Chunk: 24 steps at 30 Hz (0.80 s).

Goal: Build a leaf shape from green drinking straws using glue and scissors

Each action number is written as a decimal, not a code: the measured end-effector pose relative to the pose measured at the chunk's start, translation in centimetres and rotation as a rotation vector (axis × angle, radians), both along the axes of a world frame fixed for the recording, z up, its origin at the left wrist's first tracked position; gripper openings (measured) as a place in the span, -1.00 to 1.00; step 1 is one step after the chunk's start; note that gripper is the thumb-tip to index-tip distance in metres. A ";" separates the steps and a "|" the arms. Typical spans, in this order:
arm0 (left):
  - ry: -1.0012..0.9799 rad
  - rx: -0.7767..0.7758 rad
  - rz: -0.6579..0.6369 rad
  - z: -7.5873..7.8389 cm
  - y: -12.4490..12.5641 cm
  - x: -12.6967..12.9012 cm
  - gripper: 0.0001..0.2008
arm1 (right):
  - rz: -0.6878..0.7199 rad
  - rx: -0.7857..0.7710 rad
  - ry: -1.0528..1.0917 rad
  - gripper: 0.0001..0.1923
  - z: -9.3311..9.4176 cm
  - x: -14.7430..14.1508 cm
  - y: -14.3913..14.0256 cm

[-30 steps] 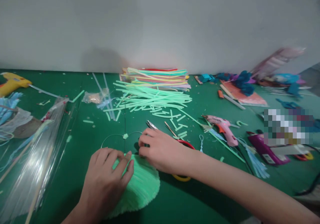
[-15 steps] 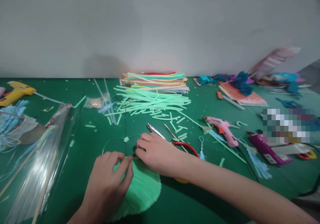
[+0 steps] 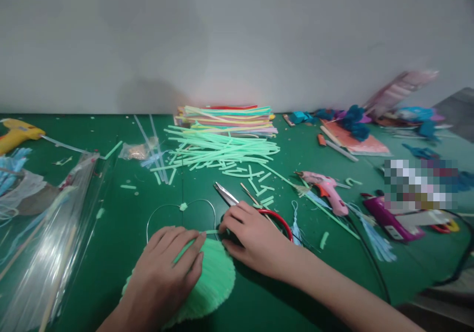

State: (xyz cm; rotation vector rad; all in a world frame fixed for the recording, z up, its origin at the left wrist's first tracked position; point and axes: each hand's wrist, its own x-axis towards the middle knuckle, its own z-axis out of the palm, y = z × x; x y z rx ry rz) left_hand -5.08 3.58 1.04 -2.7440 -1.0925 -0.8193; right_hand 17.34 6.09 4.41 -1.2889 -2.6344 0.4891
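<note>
A rounded, fuzzy green pipe-cleaner piece lies on the table under my hands. My left hand rests over its left part, fingers curled and closed on a green pipe cleaner along the top edge. At that strip's right end, my right hand has its fingers closed in a pinch. From the top of the fuzzy piece rises a thin wire loop with a small green tuft at its peak. Red-handled scissors lie partly beneath my right hand.
Green pipe cleaners are piled at the back, with short cut pieces in front. To the right lie a pink glue gun and blue tassels. A yellow glue gun and clear plastic wrap occupy the left.
My right hand has slid right, away from my left hand. A stretch of green pipe cleaner now shows between them, and the wire loop's right side is uncovered. The view has shifted slightly.
</note>
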 end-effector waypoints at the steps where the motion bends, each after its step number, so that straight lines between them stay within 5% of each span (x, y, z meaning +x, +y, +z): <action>1: -0.008 -0.008 0.002 -0.1 0.0 0.1 -0.76 | -0.023 0.005 -0.003 -0.89 -0.2 -0.1 -0.2; 4: 0.026 -0.027 -0.010 -0.2 0.0 0.2 -0.74 | -0.051 0.056 -0.027 -0.92 -0.6 -0.5 -0.6; 17: 0.202 0.015 -0.162 -0.7 0.6 0.2 -0.57 | 0.226 0.461 -0.170 -0.84 -2.7 -0.5 0.1; 24: 0.377 -0.158 -0.163 -0.3 -0.5 -0.6 -0.38 | 0.344 0.452 -0.232 -0.85 -2.1 -0.6 0.4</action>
